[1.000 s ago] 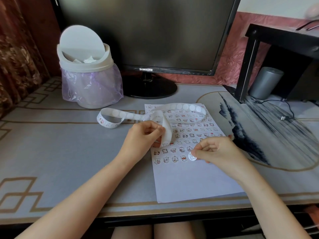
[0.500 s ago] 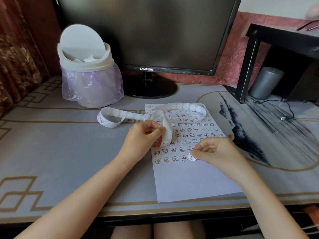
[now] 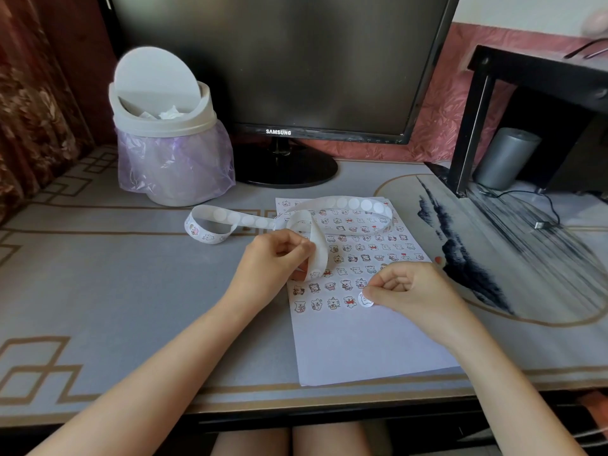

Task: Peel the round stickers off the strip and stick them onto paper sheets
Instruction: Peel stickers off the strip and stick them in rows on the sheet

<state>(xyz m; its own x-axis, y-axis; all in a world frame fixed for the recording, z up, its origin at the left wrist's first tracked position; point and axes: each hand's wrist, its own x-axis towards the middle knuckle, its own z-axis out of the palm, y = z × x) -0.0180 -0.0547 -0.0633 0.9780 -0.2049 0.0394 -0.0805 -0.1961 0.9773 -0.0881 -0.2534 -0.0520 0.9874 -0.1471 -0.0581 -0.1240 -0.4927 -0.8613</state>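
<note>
Pinching the sticker strip with the left hand, fingers curled, above the paper sheet on the tabletop. Looping from there toward 12 o'clock and out toward 10 o'clock. Pinching one round sticker with the curled right hand, down on the sheet at the 3 o'clock end of the bottom row. White bin at 11 o'clock.
</note>
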